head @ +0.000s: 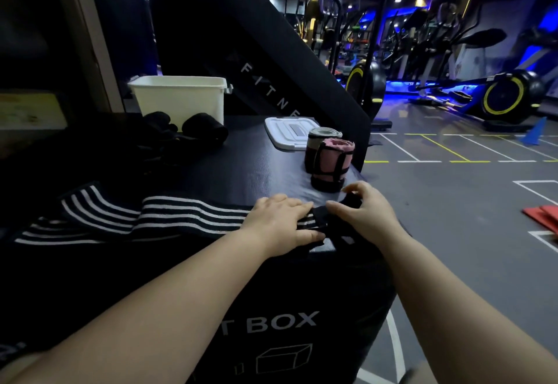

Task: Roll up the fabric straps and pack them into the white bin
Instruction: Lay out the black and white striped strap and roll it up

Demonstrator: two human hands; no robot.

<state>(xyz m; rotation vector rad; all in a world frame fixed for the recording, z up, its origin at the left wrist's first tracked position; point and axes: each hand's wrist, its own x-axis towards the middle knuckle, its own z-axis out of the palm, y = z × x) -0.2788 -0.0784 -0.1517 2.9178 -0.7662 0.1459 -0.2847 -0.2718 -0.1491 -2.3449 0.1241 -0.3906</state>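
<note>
Right grip [362, 214] pinches the striped strap [181, 214], left grip [283, 220] lies flat on it; far end shadowed.

Black strap [169, 217] with white stripes, white bin [181, 102], pink rolled strap [332, 160], black box [271, 308]

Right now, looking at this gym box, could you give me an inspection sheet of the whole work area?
Surface: black padded box, top dimly lit.
Job's things: striped strap lies unrolled along the front; white bin at the back, lid off, inside hidden; pink rolls upright near the right edge; black rolls in front of the bin.
Clutter: lid flat, right of the bin.
Hands: left hand presses flat on the strap; right hand grips its dark end.
Cables: nothing seen.
Surroundings: grey floor with painted lines, bikes, blue lighting.
</note>
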